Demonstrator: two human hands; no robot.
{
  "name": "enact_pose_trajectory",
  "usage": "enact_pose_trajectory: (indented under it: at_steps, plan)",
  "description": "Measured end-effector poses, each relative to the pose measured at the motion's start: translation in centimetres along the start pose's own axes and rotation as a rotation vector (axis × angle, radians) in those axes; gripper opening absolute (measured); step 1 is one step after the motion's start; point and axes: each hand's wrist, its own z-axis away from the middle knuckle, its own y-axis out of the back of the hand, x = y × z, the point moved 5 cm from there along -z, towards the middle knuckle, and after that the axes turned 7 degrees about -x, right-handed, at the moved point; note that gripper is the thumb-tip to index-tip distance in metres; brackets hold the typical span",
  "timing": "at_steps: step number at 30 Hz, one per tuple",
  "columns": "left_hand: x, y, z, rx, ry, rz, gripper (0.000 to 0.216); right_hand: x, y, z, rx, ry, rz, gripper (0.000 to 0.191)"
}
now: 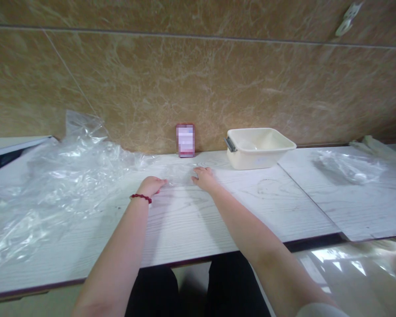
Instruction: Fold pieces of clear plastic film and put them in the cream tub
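A small clear plastic bag (179, 174) lies flat on the white wood-grain table, between my two hands. My left hand (152, 186), with a dark red bead bracelet (141, 197) at its wrist, is closed with thumb and fingers pinching the bag's left edge. At the bag's right edge, my right hand (204, 178) has its fingers bent and the thumb below them, gripping the film. Spread over the left of the table is a large heap of crumpled clear plastic bags (82, 163).
A phone-like device (185, 141) with a blurred screen leans on the marbled wall. To its right stands a cream plastic bin (260, 158) with a grey handle. Further right lies more clear plastic (353, 167). The table's front edge runs just before my legs.
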Motion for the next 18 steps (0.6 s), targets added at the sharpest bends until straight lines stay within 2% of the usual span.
enact_pose_trajectory:
  at_steps: [5,11,13,18]
  plan:
    - [0.28,0.26,0.19,-0.004,-0.018,-0.098,0.029,0.13,-0.17,0.02,-0.023,-0.026,-0.027,0.042]
    - [0.10,0.25,-0.04,-0.025,0.013,-0.146,0.038,0.03,-0.02,0.23,-0.046,-0.036,-0.018,0.041]
    - [-0.06,-0.03,-0.17,-0.032,0.020,-0.075,0.034,-0.01,0.00,0.26,-0.062,-0.042,-0.012,0.041]
    - [-0.33,-0.56,-0.37,-0.011,-0.004,0.301,0.017,-0.03,0.08,0.34,-0.055,-0.055,-0.012,0.042]
